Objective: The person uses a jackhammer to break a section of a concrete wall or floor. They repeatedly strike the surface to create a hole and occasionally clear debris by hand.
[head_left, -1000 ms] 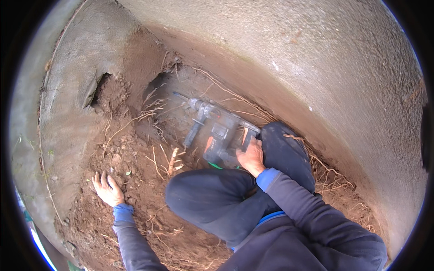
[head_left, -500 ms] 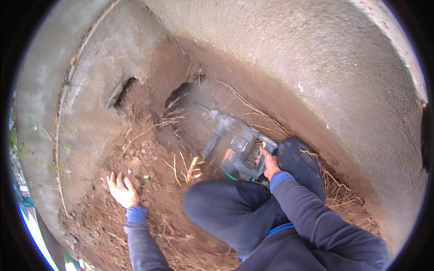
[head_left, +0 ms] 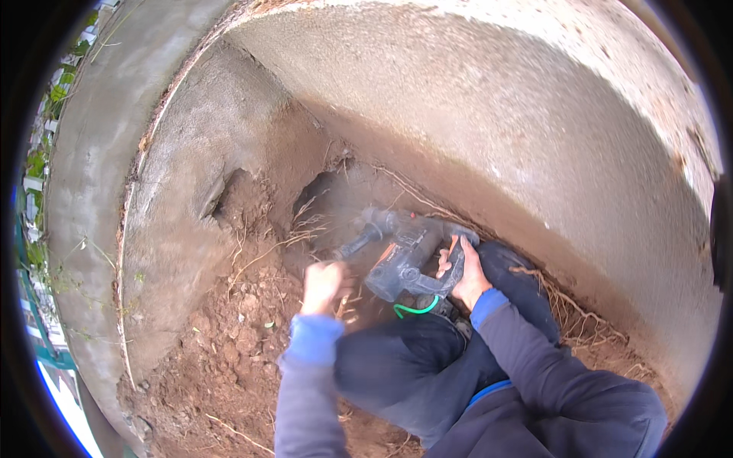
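Observation:
A dusty dark grey rotary hammer with orange patches lies tilted in a dug hollow, in front of my knees. My right hand is closed around its rear handle. The tool's side handle sticks out toward the left. My left hand, smeared by motion, is just below the end of that side handle; its fingers do not show clearly. A green cable curves out under the tool's rear, near my knee. Dust blurs the front end of the tool, and its bit cannot be made out.
Concrete walls rise on the right and left. Dark holes open at the wall's foot, one just beyond the tool. Thin roots run along the right wall's base; more roots lie beside my knee. Loose soil covers the left.
My left hand has lifted off the soil and moved right and up toward the side handle. The rotary hammer has turned somewhat in my right hand's grip, and more green cable shows.

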